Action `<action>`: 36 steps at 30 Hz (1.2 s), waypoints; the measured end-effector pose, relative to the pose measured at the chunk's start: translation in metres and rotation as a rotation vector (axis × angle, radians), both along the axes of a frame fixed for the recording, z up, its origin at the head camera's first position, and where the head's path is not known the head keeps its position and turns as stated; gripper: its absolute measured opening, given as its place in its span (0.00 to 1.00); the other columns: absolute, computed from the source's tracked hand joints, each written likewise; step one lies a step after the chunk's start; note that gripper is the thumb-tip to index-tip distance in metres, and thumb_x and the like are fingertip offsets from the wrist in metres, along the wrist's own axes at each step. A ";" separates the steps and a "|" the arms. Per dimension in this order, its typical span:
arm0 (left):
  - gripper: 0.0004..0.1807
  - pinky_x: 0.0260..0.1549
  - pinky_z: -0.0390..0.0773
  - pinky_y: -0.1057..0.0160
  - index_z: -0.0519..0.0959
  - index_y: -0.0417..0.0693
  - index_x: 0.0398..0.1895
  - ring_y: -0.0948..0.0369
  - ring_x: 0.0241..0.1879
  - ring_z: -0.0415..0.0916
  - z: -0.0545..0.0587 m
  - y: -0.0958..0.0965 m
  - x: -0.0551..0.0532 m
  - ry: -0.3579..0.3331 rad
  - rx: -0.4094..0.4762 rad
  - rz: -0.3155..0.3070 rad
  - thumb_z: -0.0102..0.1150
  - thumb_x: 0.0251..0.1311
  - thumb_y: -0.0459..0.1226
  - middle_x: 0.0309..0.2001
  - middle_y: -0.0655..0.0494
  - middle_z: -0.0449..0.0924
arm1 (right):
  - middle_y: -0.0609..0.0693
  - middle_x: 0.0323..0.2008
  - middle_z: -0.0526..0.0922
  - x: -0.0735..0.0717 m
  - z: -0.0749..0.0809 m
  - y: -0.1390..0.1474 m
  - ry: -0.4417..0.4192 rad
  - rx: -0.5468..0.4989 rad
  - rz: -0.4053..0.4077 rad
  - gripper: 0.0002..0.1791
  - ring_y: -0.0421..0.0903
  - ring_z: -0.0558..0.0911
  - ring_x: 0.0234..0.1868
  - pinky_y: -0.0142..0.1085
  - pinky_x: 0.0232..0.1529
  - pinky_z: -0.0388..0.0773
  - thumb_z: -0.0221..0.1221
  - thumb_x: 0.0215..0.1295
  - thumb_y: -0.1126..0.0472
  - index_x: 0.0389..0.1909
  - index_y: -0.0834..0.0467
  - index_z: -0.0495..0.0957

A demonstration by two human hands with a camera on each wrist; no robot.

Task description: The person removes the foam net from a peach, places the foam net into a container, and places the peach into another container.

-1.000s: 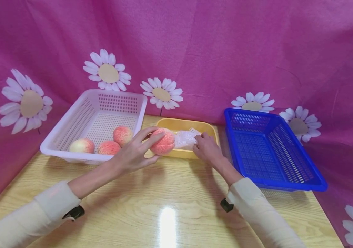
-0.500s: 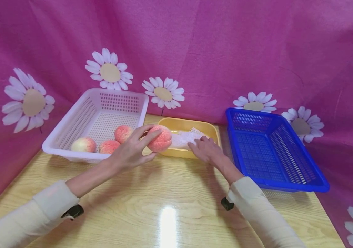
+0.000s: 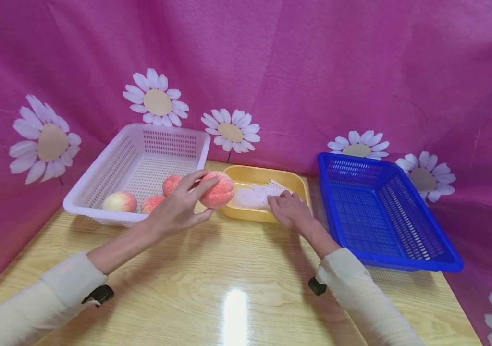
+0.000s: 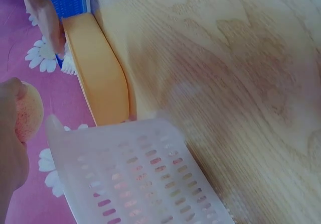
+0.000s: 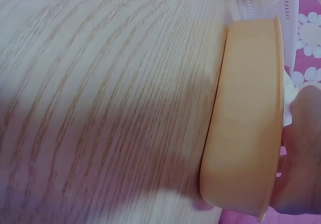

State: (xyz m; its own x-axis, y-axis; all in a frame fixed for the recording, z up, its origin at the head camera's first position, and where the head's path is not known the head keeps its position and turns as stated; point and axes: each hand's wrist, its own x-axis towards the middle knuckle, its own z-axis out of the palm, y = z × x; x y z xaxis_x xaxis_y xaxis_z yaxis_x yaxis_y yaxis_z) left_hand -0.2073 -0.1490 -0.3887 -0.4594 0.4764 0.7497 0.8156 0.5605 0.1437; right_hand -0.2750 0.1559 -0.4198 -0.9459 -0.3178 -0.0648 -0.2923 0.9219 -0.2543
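My left hand point(image 3: 181, 205) holds a pinkish-red peach point(image 3: 217, 190) between thumb and fingers, above the gap between the white basket and the yellow tub point(image 3: 252, 215). The left wrist view shows part of that peach point(image 4: 29, 114) at its left edge. My right hand point(image 3: 290, 209) reaches over the tub's near rim and pinches white foam netting point(image 3: 252, 196) inside it. Its fingertips are partly hidden in the netting. Beyond the tub wall in the right wrist view, the right hand point(image 5: 306, 148) shows at the edge.
A white slotted basket point(image 3: 112, 163) stands on the left with several peaches, one of them a pale peach point(image 3: 119, 202), near its front. On the right is a blue basket point(image 3: 358, 211). A pink flowered cloth point(image 3: 289, 81) rises behind the wooden table point(image 3: 194, 288).
My left hand has drawn slightly left with the peach, away from the tub. The right hand has lowered the netting, which now lies flatter and farther left in the tub.
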 end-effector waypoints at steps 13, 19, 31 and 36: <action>0.39 0.51 0.80 0.47 0.73 0.38 0.62 0.43 0.54 0.73 0.002 -0.021 -0.004 0.013 0.032 0.042 0.78 0.41 0.29 0.57 0.34 0.71 | 0.65 0.57 0.74 -0.004 -0.002 -0.003 0.061 0.041 -0.008 0.29 0.66 0.71 0.58 0.60 0.53 0.73 0.42 0.69 0.46 0.56 0.61 0.78; 0.39 0.51 0.80 0.49 0.72 0.39 0.63 0.44 0.56 0.72 0.004 -0.032 -0.005 -0.020 0.034 0.059 0.75 0.42 0.28 0.59 0.35 0.69 | 0.64 0.59 0.73 -0.004 0.003 -0.006 0.072 0.004 -0.047 0.31 0.64 0.70 0.61 0.59 0.54 0.74 0.44 0.68 0.47 0.63 0.61 0.75; 0.39 0.49 0.81 0.49 0.71 0.38 0.62 0.43 0.55 0.74 0.004 -0.048 -0.006 -0.036 0.032 0.108 0.75 0.42 0.28 0.59 0.34 0.68 | 0.60 0.60 0.73 -0.005 0.010 -0.011 0.230 -0.099 -0.054 0.28 0.61 0.69 0.61 0.58 0.54 0.73 0.46 0.68 0.50 0.64 0.58 0.74; 0.39 0.47 0.82 0.49 0.71 0.37 0.62 0.43 0.54 0.74 0.006 -0.053 -0.007 -0.018 0.031 0.124 0.76 0.42 0.28 0.58 0.33 0.68 | 0.60 0.57 0.76 -0.004 0.012 -0.019 0.369 -0.137 0.007 0.24 0.62 0.71 0.59 0.54 0.58 0.69 0.47 0.70 0.52 0.61 0.58 0.76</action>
